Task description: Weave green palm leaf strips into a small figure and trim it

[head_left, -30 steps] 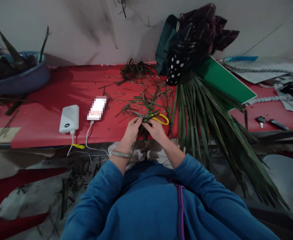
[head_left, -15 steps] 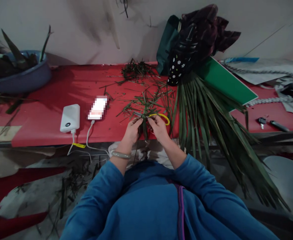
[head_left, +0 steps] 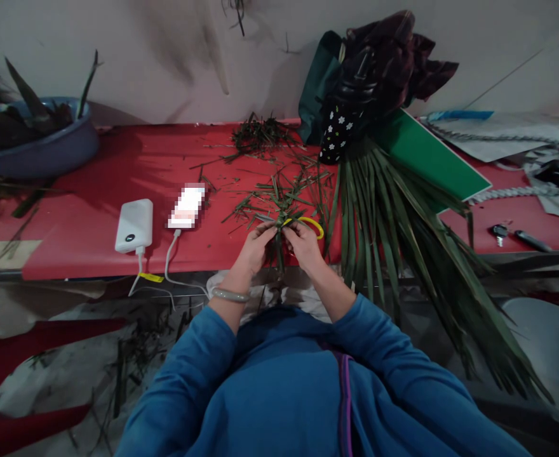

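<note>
My left hand [head_left: 255,246] and my right hand [head_left: 303,244] meet at the front edge of the red-covered table [head_left: 131,155]. Between their pinched fingertips is a bunch of narrow green leaf strips [head_left: 280,249], whose ends hang below the hands. The yellow handle of a pair of scissors [head_left: 316,227] shows just beyond my right fingers; its blades are mostly hidden by the hands and strips. Cut leaf scraps [head_left: 260,202] lie scattered past my fingertips. Finer detail of the strips is too small to make out.
Large palm leaves [head_left: 379,203] hang over the table edge at right, by a green board [head_left: 444,158] and a flowered black umbrella [head_left: 337,130]. A power bank [head_left: 134,223] is cabled near a phone [head_left: 187,206]. Far left stands a blue basin [head_left: 36,149]; keys [head_left: 499,233] lie right.
Both hands have shifted very slightly to the right, their fingertips still together on the strips. The hanging ends of the strips have turned a little. Other things stay in place.
</note>
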Available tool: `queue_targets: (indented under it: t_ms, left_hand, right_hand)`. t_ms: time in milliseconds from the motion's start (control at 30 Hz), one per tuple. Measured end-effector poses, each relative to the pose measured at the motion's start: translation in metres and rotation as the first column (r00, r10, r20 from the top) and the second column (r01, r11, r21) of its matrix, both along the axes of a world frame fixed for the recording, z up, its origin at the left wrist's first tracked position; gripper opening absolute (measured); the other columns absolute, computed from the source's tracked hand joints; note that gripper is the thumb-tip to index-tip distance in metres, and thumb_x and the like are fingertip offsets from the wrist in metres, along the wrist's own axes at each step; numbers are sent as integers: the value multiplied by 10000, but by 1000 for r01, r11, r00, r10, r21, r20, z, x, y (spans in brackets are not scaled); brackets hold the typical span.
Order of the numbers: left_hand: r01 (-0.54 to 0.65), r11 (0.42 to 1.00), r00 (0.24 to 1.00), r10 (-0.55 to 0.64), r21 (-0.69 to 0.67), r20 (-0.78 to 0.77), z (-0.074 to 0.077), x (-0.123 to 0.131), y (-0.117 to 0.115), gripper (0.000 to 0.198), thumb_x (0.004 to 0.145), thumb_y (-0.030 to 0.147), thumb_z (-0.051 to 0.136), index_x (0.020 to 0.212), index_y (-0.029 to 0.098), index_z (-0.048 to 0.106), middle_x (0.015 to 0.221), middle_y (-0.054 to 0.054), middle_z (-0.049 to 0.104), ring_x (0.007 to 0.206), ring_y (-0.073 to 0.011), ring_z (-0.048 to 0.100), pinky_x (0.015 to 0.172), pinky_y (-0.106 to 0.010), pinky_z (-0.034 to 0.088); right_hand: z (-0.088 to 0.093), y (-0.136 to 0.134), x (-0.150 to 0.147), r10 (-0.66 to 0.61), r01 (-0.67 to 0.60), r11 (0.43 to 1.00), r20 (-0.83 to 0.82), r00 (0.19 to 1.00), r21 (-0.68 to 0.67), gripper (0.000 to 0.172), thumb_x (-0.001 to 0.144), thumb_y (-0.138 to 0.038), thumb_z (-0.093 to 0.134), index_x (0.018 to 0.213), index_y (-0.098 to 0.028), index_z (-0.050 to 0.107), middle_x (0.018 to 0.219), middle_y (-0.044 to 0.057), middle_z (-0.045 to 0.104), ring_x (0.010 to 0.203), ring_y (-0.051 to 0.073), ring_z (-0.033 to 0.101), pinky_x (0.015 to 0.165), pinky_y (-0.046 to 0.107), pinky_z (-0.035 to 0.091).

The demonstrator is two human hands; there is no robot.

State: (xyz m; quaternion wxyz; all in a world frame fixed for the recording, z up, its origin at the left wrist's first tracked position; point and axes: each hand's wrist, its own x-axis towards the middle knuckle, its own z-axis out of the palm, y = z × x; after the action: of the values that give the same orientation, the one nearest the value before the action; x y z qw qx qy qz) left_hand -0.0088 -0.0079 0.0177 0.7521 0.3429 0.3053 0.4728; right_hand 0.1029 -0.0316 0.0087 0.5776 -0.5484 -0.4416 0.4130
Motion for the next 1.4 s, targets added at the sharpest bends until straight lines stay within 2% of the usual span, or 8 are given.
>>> queue_targets:
  t_ms: [267, 433, 600, 867, 1000, 1167, 1300, 1400]
  left_hand:
    - [-40, 999, 999, 39, -37, -10, 0, -3, 6, 265, 574, 245, 709, 804, 144, 626, 708, 1, 652, 649, -89, 591, 685, -229, 456]
    - [-45, 997, 999, 45, -56, 4, 1, -2, 11, 213, 556, 209, 708, 725, 149, 593, 650, 25, 620, 603, -83, 571, 637, -225, 445]
    - [-116, 992, 993, 118, -45, 32, 1, -1, 10, 187, 556, 161, 680, 693, 158, 553, 630, 51, 587, 584, -65, 551, 603, -200, 432]
    - [-122, 991, 992, 122, -53, -16, 4, -2, 7, 266, 532, 217, 719, 757, 163, 587, 663, 34, 616, 505, -56, 522, 572, -221, 417]
    - [-92, 996, 994, 93, 19, -63, 5, -1, 4, 239, 503, 202, 738, 682, 147, 589, 574, 46, 579, 483, -44, 492, 520, -190, 386]
    - [-83, 996, 992, 84, 23, -97, 6, 1, 5, 210, 542, 200, 707, 697, 152, 574, 554, 63, 549, 463, -36, 475, 469, -164, 363]
    - [-58, 997, 990, 64, 53, -124, 7, -2, 7, 167, 593, 217, 669, 703, 147, 565, 573, 52, 553, 470, -39, 484, 467, -161, 373]
    - [-43, 997, 993, 50, 61, -106, 8, -4, 9, 162, 603, 218, 661, 717, 150, 568, 576, 55, 548, 463, -34, 476, 457, -156, 367]
  right_hand:
    - [-5, 2, 2, 71, -68, 997, 135, 988, -26, 143, 689, -326, 501, 675, -186, 530, 473, -60, 432, 398, 76, 401, 385, 201, 337]
    - [-3, 2, 1, 116, -113, 993, 73, 991, -44, 162, 698, -354, 510, 701, -192, 516, 473, -56, 431, 383, 76, 397, 374, 209, 327]
    - [4, 0, -1, -28, 31, 999, -119, 992, 25, 286, 699, -382, 523, 917, -208, 459, 569, -62, 491, 401, 59, 411, 393, 194, 353]
    - [5, 1, -2, -169, 177, 984, -195, 966, 22, 281, 691, -333, 506, 933, -202, 451, 619, -58, 502, 403, 54, 416, 396, 197, 355]
    - [4, 1, -3, -171, 176, 984, -178, 969, 11, 234, 692, -326, 508, 880, -192, 473, 638, -41, 520, 432, 60, 433, 415, 198, 381]
    - [0, 0, -2, -140, 152, 985, -129, 982, 85, 280, 712, -291, 493, 976, -198, 479, 682, -46, 548, 415, 48, 437, 414, 189, 379]
    - [7, -5, -1, -168, 176, 978, -77, 983, 114, 290, 720, -321, 509, 981, -196, 510, 759, -23, 593, 447, 48, 467, 448, 193, 402]
    - [16, -6, 2, -102, 106, 992, -65, 993, 67, 256, 744, -391, 482, 878, -188, 561, 706, -15, 606, 469, 66, 500, 441, 194, 400]
